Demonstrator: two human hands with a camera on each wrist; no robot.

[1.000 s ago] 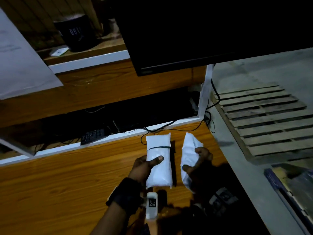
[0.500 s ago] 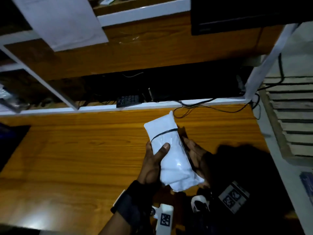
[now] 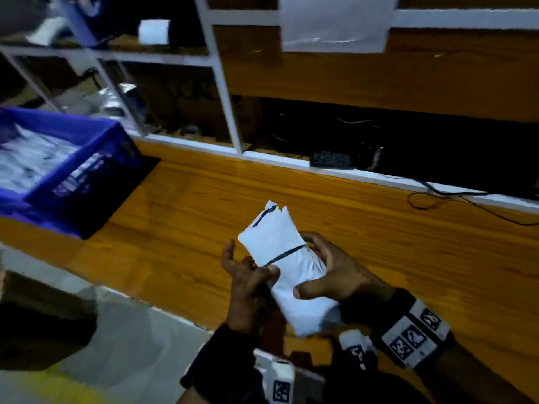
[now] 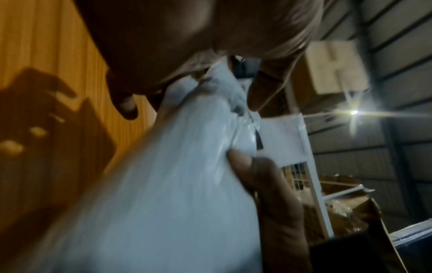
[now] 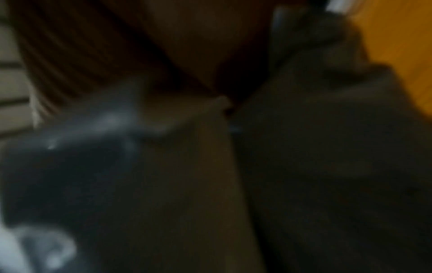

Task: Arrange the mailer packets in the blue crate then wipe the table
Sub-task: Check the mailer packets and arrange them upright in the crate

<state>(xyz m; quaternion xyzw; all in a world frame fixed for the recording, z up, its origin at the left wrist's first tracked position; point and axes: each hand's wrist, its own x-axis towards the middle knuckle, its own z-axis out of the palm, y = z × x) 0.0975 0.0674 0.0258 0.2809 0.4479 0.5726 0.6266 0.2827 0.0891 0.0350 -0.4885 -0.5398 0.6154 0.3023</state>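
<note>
Two white mailer packets [image 3: 281,255], one with a black band round it, are stacked together and held tilted above the wooden table [image 3: 189,228]. My left hand [image 3: 250,275] grips their left edge with the thumb on top. From the right side my right hand [image 3: 329,272] curls round them, its thumb pressing on the upper face. The left wrist view shows the packets [image 4: 175,184] close up under my thumb. The blue crate [image 3: 73,161] stands on the table's far left with white packets [image 3: 29,158] inside. The right wrist view is dark and blurred.
A white-framed shelf unit [image 3: 224,91] runs along the back of the table, with a black keyboard-like device [image 3: 329,160] on its ledge and a black cable [image 3: 466,205] trailing onto the wood. A paper sheet [image 3: 335,21] hangs above. Grey floor [image 3: 131,345] lies beyond the table's near-left edge.
The two packets lay side by side on the table; both hands have brought them together and lifted them. The view has swung left, so the blue crate has come into sight.
</note>
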